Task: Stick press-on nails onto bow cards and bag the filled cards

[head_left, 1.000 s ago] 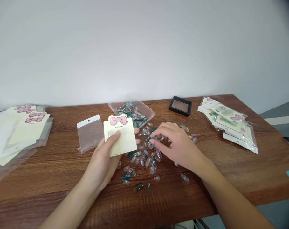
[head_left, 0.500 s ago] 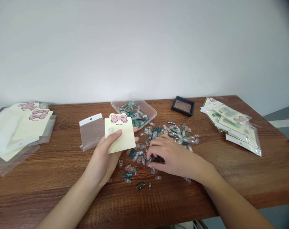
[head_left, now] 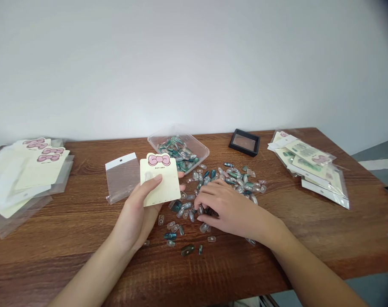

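My left hand (head_left: 139,209) is closed on a cream display card (head_left: 164,187) with a pink bow at its top, thumb across the front and fingers behind. A clear press-on nail (head_left: 148,175) sits on the card's left side, just above the thumb. My right hand (head_left: 224,209) is over a loose pile of press-on nails (head_left: 241,181), teal, clear and dark. Its fingers are curled, with a gap between thumb and index finger; nails lie in that gap, and the palm hides others. A few nails lie apart, such as a dark one (head_left: 188,250) near the front.
A clear plastic container (head_left: 202,147) with more nails stands behind the pile. Left of the card lies a clear bag (head_left: 121,179); farther left are stacked bow cards (head_left: 43,172) and bags. A black frame (head_left: 244,142) and filled card packets (head_left: 312,164) are on the right.
My right thumb and index finger have parted slightly and moved a little left among the nails. My left hand keeps the card in nearly the same place.
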A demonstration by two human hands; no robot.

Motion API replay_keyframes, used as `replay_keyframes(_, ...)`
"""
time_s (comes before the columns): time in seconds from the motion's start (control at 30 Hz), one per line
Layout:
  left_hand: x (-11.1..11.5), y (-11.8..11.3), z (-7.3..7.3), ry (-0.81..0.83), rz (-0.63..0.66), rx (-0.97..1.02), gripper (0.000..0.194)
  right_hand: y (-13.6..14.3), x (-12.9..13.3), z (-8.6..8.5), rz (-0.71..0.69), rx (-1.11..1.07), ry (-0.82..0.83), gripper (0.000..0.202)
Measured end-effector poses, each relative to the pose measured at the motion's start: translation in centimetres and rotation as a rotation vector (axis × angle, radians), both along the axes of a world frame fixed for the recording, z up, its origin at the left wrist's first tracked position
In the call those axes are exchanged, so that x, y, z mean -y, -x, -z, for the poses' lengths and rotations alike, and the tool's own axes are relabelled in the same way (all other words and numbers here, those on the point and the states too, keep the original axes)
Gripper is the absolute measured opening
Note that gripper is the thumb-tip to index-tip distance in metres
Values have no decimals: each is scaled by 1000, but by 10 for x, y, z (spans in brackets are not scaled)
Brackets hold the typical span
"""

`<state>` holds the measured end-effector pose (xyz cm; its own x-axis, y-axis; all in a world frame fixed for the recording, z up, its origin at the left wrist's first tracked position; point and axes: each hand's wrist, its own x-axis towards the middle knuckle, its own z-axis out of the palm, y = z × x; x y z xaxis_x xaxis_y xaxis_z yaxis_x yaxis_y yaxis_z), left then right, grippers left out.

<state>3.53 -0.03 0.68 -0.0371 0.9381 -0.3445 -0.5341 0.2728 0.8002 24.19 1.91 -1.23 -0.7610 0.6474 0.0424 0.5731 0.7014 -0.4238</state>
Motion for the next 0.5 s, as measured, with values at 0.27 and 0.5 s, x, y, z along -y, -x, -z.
replay_keyframes(0.27,0,0,2,-14,-6,-24,53,-2,-3,1,32,27,-3,11)
replay_keyframes(0.5,1,2,2,-2,-1,-24,52,-3,-4,5,47,13,30,11)
